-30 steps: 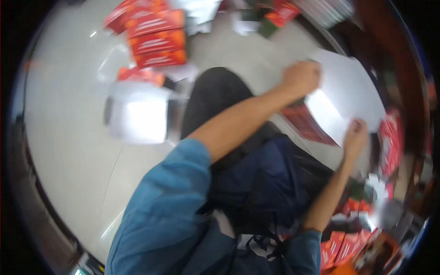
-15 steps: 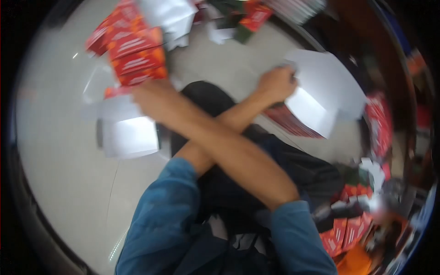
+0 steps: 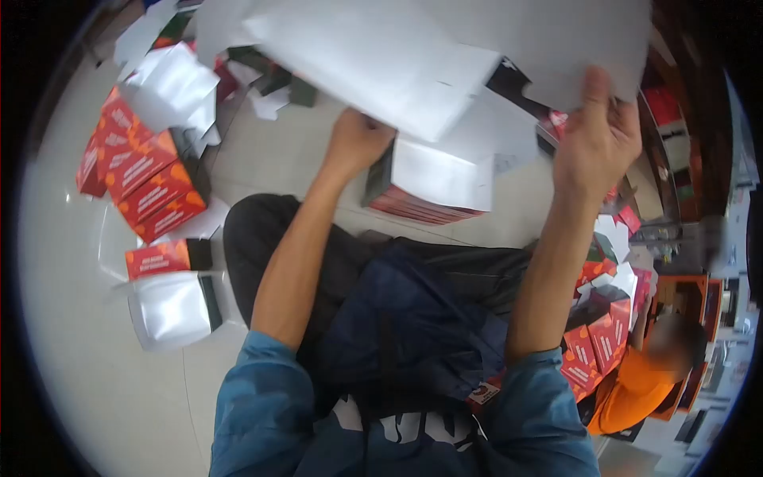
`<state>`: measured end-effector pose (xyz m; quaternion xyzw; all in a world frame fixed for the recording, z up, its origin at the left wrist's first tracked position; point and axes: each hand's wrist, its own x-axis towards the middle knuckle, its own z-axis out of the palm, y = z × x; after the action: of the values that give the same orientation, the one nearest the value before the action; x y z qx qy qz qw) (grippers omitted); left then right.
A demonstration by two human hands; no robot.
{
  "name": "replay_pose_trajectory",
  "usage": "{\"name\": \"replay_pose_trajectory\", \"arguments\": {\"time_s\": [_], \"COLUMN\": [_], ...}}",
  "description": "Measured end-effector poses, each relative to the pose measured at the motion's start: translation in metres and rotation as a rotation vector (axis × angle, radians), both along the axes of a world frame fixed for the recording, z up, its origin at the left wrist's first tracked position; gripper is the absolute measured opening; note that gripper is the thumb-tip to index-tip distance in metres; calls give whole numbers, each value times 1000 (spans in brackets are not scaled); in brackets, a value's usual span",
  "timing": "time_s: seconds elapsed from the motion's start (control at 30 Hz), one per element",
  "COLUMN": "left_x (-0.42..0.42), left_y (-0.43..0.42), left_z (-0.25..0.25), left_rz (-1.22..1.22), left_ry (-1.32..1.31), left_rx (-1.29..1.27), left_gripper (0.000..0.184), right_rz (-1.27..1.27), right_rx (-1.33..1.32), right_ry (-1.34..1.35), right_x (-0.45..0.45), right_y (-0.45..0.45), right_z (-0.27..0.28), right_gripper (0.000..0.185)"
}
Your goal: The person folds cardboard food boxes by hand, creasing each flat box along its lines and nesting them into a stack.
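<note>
A large white cardboard sheet (image 3: 358,56), creased like an unfolded carton, is raised across the top of the view. My right hand (image 3: 598,147) pinches its right side, thumb on the near face. At the sheet's lower left edge, my left hand (image 3: 358,143) is closed, its fingertips partly hidden. Below the sheet lies a stack of carton blanks (image 3: 429,208), white on top with red and dark green edges. To the left, an open red carton (image 3: 171,306) shows its white inside on the floor.
Red and orange cartons (image 3: 151,187) stand in a row at the left, with crumpled white cardboard (image 3: 171,87) behind. More red cartons (image 3: 592,346) are at the right, near a person in an orange shirt (image 3: 636,393). My crossed legs (image 3: 274,238) are on the tiled floor (image 3: 95,397).
My arms have uncrossed. My right hand has moved from the open carton at the left to the right side, and a white sheet is now lifted above the stack. The view has shifted.
</note>
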<state>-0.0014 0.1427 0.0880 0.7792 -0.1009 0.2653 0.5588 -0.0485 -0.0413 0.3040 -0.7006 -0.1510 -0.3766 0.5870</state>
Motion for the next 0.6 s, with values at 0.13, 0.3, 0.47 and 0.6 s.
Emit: {"name": "replay_pose_trajectory", "arguments": {"time_s": [0.13,0.3,0.47,0.6], "left_x": [-27,-49,-76,-68], "left_y": [10,-31,-129,-152], "left_z": [57,115,169,149], "left_rz": [-480,-1190,-1489,-1424], "left_ry": [520,439,550,633], "left_rx": [-653,-830,-654,-699], "left_gripper": [19,32,28,31], "right_rz": [-97,183,74,79], "right_rx": [317,781,988,1131], "right_ry": [11,232,390,313], "right_x": [-20,-70,-97,-101], "right_y": [-108,-201,-196,-218], "right_z": [1,-82,-125,-160], "right_gripper": [23,33,30,28]}}
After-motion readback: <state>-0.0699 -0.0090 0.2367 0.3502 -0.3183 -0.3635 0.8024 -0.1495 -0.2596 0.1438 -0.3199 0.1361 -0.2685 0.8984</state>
